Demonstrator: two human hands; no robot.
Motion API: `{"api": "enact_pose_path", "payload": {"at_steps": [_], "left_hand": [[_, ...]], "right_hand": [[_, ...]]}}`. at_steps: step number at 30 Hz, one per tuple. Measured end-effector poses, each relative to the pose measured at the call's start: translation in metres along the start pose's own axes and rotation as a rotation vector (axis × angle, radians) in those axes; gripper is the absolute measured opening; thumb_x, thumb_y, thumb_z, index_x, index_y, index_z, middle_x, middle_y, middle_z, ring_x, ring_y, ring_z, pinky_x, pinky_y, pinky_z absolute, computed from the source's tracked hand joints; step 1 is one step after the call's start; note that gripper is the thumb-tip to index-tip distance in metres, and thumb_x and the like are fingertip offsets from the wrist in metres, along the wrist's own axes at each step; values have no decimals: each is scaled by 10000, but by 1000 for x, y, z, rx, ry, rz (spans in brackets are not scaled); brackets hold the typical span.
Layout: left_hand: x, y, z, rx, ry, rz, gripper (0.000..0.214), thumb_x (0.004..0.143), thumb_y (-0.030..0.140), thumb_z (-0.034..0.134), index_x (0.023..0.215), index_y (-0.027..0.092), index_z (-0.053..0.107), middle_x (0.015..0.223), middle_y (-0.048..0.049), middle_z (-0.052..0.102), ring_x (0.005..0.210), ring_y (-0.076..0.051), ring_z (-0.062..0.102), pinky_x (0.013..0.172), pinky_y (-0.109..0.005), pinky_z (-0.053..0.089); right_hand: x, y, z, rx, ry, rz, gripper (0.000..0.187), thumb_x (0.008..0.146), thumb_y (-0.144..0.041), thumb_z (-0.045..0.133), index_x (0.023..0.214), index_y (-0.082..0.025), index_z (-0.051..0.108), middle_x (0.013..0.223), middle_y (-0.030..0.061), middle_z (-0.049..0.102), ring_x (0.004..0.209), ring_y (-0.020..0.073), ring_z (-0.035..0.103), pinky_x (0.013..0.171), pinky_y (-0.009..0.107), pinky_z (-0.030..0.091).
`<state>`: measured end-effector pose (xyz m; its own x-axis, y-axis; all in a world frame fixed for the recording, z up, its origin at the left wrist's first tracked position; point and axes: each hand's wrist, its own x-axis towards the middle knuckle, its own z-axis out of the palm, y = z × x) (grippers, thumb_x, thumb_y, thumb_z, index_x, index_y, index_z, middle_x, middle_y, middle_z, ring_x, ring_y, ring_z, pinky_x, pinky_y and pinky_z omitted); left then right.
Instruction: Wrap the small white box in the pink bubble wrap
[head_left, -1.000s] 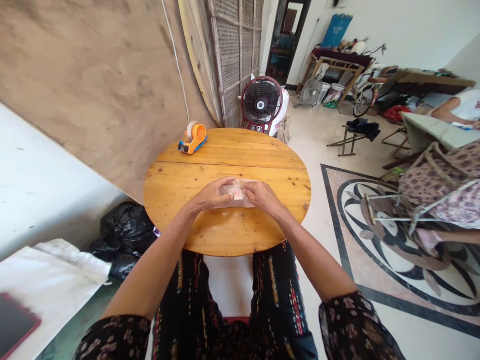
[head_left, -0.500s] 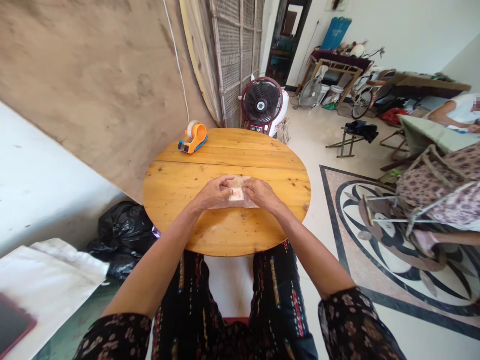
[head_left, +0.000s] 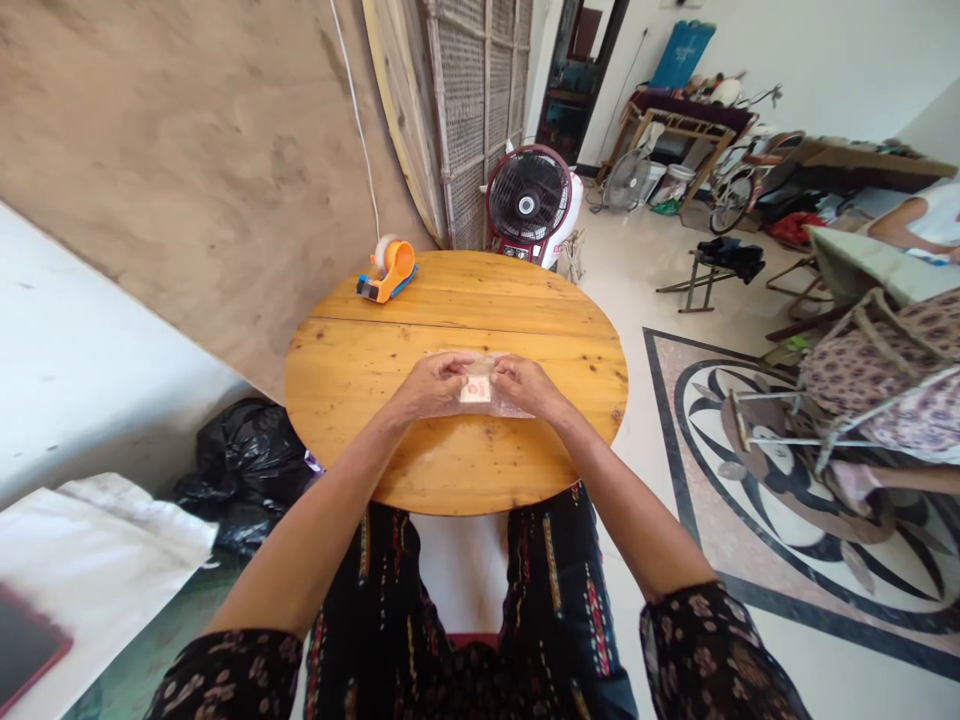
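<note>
A small clear plastic packet (head_left: 477, 389) with something pale pink inside lies on the round wooden table (head_left: 360, 365). My left hand (head_left: 429, 385) pinches its left side with curled fingers. My right hand (head_left: 528, 385) grips its right side, fingers closed over the plastic. Both hands rest near the table's middle, almost touching each other.
An orange tape dispenser (head_left: 388, 271) sits at the table's far left edge. A red fan (head_left: 528, 203) stands behind the table. A black bag (head_left: 244, 462) lies on the floor to the left. Another person's arm (head_left: 904, 225) rests on a table far right.
My hands have drawn closer together over the packet, folding or gathering it smaller. The camera view shifted slightly.
</note>
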<state>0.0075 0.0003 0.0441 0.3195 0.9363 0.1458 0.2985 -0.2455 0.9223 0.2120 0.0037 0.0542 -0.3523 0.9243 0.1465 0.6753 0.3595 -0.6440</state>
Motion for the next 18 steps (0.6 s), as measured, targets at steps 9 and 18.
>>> {"api": "enact_pose_path", "payload": {"at_steps": [9,18], "left_hand": [[0,-1,2,-14,42,2,417,709,307,590,1072,118,670,811,-29,636,682,-132,585,640,-240,485],[3,-7,2,-69,-8,-15,395,710,310,595,1043,114,676,868,-55,679,735,-154,609,654,-243,481]], "right_hand": [[-6,2,7,93,36,86,208,803,-290,491,707,-164,627,616,-14,562,593,116,475,569,215,328],[-6,22,13,319,41,164,281,747,-437,572,660,-170,581,566,-37,505,509,90,411,497,211,315]]}}
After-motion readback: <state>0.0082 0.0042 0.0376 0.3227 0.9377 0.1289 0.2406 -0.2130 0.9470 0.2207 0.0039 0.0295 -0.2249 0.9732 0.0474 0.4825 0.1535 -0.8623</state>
